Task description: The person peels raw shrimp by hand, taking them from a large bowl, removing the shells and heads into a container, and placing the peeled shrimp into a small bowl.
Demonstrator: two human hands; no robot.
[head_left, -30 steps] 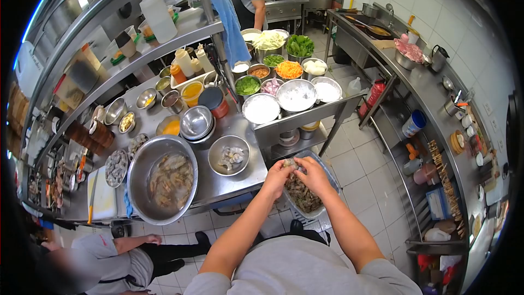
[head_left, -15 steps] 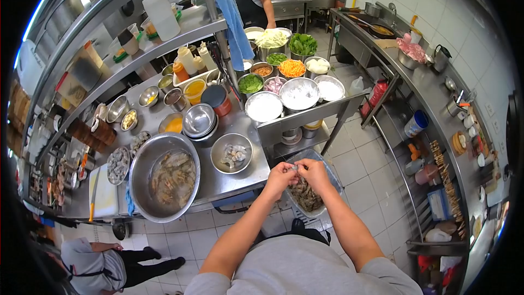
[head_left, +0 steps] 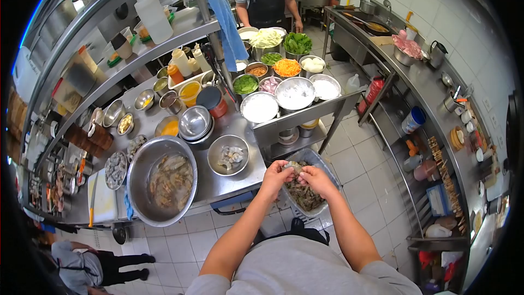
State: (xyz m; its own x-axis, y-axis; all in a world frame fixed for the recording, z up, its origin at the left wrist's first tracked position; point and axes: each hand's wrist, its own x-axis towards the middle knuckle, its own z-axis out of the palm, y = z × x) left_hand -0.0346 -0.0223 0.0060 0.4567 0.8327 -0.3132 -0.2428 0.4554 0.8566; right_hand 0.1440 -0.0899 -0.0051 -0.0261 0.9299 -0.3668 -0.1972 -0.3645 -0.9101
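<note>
Between my two hands a greyish shrimp (head_left: 295, 167) is pinched at both sides. The fingers of my left hand (head_left: 277, 175) close on its left side, and those of my right hand (head_left: 318, 179) grip its right side. Right beneath them stands a clear plastic tub (head_left: 334, 177) with a dark heap of shrimp shells and heads (head_left: 305, 195). To the left, on the steel counter, a metal bowl (head_left: 214, 166) holds a few peeled shrimp (head_left: 231, 156). Beside it a large steel basin (head_left: 143, 207) contains whole shrimp (head_left: 172, 180) in water.
A cutting board (head_left: 105, 199) with a yellow-handled knife (head_left: 93, 196) lies left of the basin. Metal containers of carrot shreds (head_left: 287, 68), greens and white powder (head_left: 259, 107) stand ahead. One person (head_left: 267, 0) stands beyond them; another (head_left: 82, 267) is at lower left.
Both hands stay at the tub, and more of the shrimp shows between them. The far person has come further into view; the lower-left person has shifted left. The view has turned slightly.
</note>
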